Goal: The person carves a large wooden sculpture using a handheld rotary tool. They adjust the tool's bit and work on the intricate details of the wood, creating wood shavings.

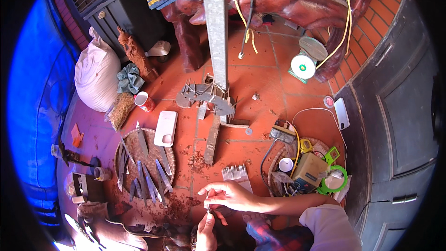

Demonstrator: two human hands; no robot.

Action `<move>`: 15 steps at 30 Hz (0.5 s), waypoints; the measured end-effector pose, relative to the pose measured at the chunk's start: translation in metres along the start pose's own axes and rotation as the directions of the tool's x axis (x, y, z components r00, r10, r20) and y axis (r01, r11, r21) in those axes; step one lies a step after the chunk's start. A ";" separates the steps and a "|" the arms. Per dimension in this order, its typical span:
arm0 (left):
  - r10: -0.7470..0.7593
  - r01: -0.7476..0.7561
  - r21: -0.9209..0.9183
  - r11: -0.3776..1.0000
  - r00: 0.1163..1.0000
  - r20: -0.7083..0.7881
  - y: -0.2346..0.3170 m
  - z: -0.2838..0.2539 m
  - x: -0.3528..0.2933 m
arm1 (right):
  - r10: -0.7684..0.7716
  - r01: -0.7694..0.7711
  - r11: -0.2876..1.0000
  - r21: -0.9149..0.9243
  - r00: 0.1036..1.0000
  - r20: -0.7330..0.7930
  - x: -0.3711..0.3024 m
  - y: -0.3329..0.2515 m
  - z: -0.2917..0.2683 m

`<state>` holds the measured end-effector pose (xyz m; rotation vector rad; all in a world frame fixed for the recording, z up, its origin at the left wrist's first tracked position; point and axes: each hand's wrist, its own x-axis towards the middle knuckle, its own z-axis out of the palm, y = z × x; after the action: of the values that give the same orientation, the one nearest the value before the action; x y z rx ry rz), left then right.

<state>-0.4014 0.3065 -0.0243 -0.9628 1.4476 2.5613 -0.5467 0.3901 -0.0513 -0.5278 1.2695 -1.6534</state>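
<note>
Near the bottom middle, my right hand (pixel 228 195) and my left hand (pixel 206 236) meet over a small thin metal piece (pixel 207 208). The thumb and fingertips of my right hand pinch its upper end from above. Below, my left thumb and fingers grip the lower end. The piece stands roughly upright, too small to name. Just beyond my right hand is a pale block (pixel 243 184) with a row of thin metal bits (pixel 234 172) upright along it. To the left, a round woven tray (pixel 173 155) bears several long flat metal blades (pixel 145 176).
A white phone (pixel 166 129) overlaps the tray's rim. A metal post (pixel 215 32) rises from a tool-laden holder (pixel 204 97). Right, a basket (pixel 271 167) holds a beige box (pixel 311 172) and green tape (pixel 344 180). Wood shavings (pixel 197 160) litter the red tiles. A dial scale (pixel 303 67) stands farther back.
</note>
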 end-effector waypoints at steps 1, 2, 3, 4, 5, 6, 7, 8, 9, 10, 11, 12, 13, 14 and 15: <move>-0.005 0.005 0.001 1.000 1.000 -0.005 0.000 0.000 0.000 | 0.031 -0.031 0.999 -0.012 0.999 0.022 0.000 0.000 -0.001; -0.010 0.010 0.001 1.000 1.000 -0.010 0.001 0.000 0.000 | 0.063 -0.061 0.998 -0.025 0.997 0.043 0.001 -0.002 -0.002; -0.015 0.015 0.001 1.000 1.000 -0.015 0.001 0.000 0.000 | 0.095 -0.092 0.995 -0.038 0.993 0.064 0.001 -0.003 -0.003; -0.016 0.016 0.001 1.000 1.000 -0.013 0.000 0.000 0.000 | 0.102 -0.097 0.992 -0.079 0.992 0.071 0.002 -0.004 -0.004; -0.017 0.017 0.001 1.000 1.000 -0.012 -0.001 -0.001 0.000 | 0.111 -0.101 0.988 -0.120 0.991 0.078 0.002 -0.005 -0.004; -0.017 0.017 0.000 1.000 1.000 -0.011 -0.002 -0.001 0.000 | 0.120 -0.105 0.981 -0.161 0.989 0.086 0.002 -0.006 -0.005; -0.011 0.011 -0.002 1.000 1.000 -0.012 -0.002 -0.001 -0.001 | 0.120 -0.109 0.986 -0.125 0.989 0.085 0.002 -0.006 -0.005; -0.004 0.004 -0.004 1.000 1.000 -0.013 -0.001 -0.001 -0.001 | 0.120 -0.113 0.990 -0.089 0.989 0.085 0.003 -0.006 -0.006; 0.003 -0.003 -0.008 1.000 1.000 -0.016 -0.001 -0.001 -0.002 | 0.121 -0.117 0.992 -0.053 0.989 0.086 0.003 -0.005 -0.007; 0.016 -0.016 0.003 1.000 1.000 -0.012 0.000 0.000 -0.002 | 0.107 -0.106 0.994 -0.021 0.992 0.065 0.003 -0.003 -0.007; 0.030 -0.030 0.013 0.999 1.000 -0.008 0.002 0.003 -0.002 | 0.095 -0.096 0.995 0.010 0.994 0.044 0.002 0.000 -0.006; 0.044 -0.044 0.023 0.999 0.999 -0.005 0.004 0.004 -0.002 | 0.083 -0.084 0.996 0.041 0.996 0.023 0.002 0.001 -0.006; 0.070 -0.070 0.039 0.997 0.998 0.003 0.005 0.005 -0.001 | 0.125 -0.126 0.981 0.145 0.992 0.011 0.002 -0.001 -0.005; 0.096 -0.097 0.054 0.994 0.995 0.012 0.006 0.005 -0.001 | 0.169 -0.164 0.955 0.246 0.986 0.003 0.001 -0.006 -0.002; 0.121 -0.123 0.069 0.990 0.992 0.022 0.006 0.005 -0.001 | 0.213 -0.200 0.917 0.345 0.977 -0.002 0.002 -0.008 -0.001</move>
<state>-0.4052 0.3069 -0.0173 -0.8665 1.6289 2.5738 -0.5517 0.3894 -0.0448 -0.1421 0.9947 -1.6626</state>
